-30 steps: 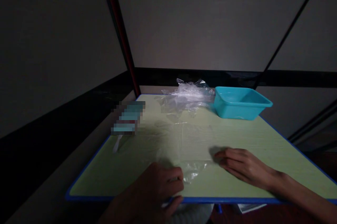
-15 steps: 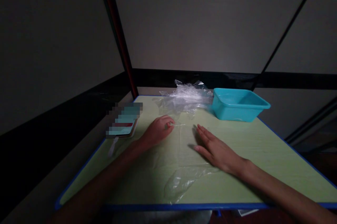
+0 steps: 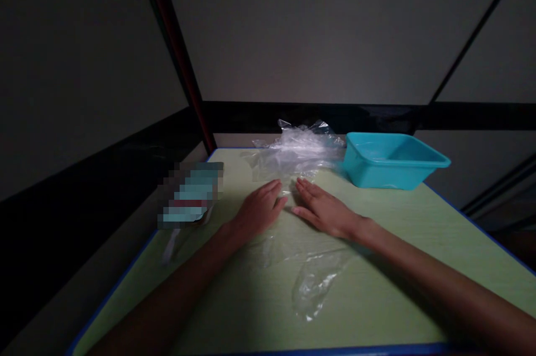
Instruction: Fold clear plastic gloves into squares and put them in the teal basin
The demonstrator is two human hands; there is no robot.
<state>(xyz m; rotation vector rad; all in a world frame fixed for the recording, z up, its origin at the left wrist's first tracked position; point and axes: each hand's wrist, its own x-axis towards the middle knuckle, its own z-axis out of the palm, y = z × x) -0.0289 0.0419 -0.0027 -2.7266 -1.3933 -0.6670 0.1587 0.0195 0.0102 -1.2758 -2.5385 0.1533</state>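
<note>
A clear plastic bag (image 3: 318,283) lies spread on the green tabletop (image 3: 389,311), its crinkled part toward the near edge. Over its far end rests my left hand (image 3: 260,208), fingers stretched forward and thumb apart. Facing it, my right hand (image 3: 324,208) lies flat with its fingers out and the thumb spread. A small gap separates the two hands, with thin clear film showing between the fingertips. Neither hand grips anything visible. The bag's outline under the hands is hard to make out.
Behind the hands is a heap of crumpled clear plastic bags (image 3: 299,149). A turquoise plastic basin (image 3: 385,174) stands at the back right. On the left lies a phone (image 3: 192,191), partly blurred out, with a white cable (image 3: 171,247) beside it. Walls rise behind the table.
My left hand has opened from a pinch on a thin white strip and now lies flat. My right hand has come closer to it. The near part of the bag has shifted.
</note>
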